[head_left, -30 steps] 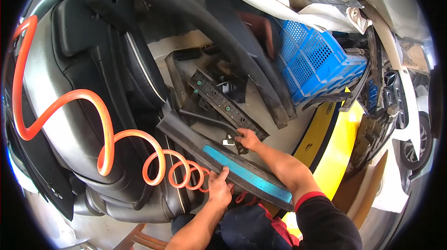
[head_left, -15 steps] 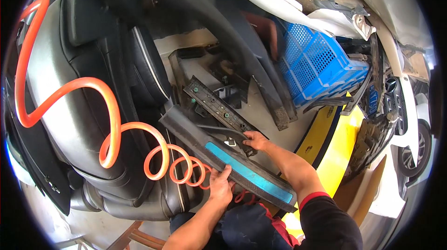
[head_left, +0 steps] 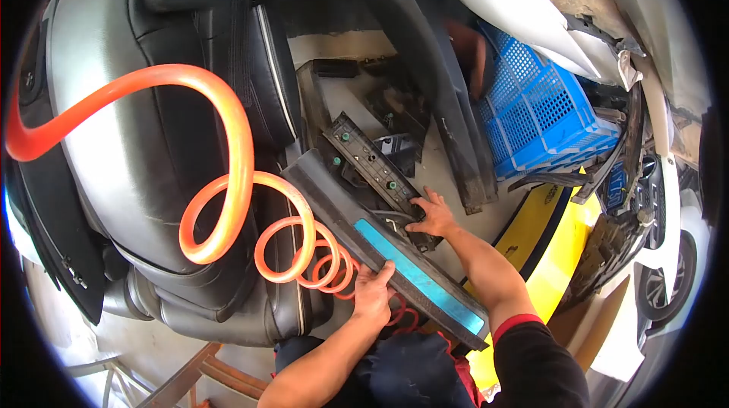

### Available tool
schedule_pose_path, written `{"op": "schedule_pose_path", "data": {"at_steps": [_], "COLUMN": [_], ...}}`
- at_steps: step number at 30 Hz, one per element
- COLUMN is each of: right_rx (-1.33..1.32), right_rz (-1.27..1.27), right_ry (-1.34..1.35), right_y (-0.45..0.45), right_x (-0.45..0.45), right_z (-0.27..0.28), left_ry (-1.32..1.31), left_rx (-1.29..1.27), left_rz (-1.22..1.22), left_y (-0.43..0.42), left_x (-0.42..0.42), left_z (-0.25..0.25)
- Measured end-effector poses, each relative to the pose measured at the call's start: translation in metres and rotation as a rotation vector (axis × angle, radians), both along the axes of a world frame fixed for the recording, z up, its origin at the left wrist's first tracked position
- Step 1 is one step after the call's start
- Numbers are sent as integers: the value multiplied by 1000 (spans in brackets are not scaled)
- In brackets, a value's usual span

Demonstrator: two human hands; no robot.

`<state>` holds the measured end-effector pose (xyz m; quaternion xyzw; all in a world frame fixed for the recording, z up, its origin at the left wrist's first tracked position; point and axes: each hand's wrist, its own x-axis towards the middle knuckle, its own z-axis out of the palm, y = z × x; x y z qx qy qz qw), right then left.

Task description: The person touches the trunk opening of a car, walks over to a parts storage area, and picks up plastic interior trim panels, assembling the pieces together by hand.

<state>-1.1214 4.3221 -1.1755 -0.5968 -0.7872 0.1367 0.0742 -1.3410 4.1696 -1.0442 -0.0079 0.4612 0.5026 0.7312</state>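
My left hand (head_left: 373,293) grips the near edge of a long black car trim panel (head_left: 328,194), thumb on top. A bright blue strip (head_left: 418,275) runs along this panel, which slants from upper left to lower right in front of my body. Just beyond it, my right hand (head_left: 433,216) has its fingers spread, at the lower end of a second black trim piece (head_left: 372,157) with green clips on its ribbed underside. Whether the right fingertips press on that piece I cannot tell.
A coiled orange air hose (head_left: 243,173) crosses the black and silver leather seat (head_left: 106,150) on the left. At right stand a blue plastic crate (head_left: 539,104) and a yellow panel (head_left: 531,241). A long dark trim part (head_left: 448,104) lies beyond my hands, near white body panels (head_left: 524,6).
My right hand has let go of a dark part by the blue-striped panel and spread its fingers. The view has shifted, so most things appear further right.
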Motion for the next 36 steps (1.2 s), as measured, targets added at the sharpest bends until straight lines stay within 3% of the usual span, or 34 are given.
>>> {"op": "schedule_pose_path", "data": {"at_steps": [2,5,6,8,17,27,36], "right_rx": [-251,-374,-375,-121,-98,90,-149], "right_rz": [-54,-79,-82,-18,2,121,125], "right_ry": [-68,43,43,70,132,3,131], "right_y": [6,7,5,-5,-43,-57,-62], "right_x": [-6,-13,-14,-15,-11,14,25], "right_z": [-9,-17,-18,-15,19,35,21], "left_ry": [-2,8,17,18,15,13,9], "left_rx": [-9,-27,-35,-35,-20,29,30], "left_rz": [-5,-7,-10,-11,1,-12,-18], "left_y": [0,0,0,0,1,-2,-1], "left_x": [0,0,0,0,1,1,1], "left_z": [-2,-3,-3,-2,1,-3,0]}}
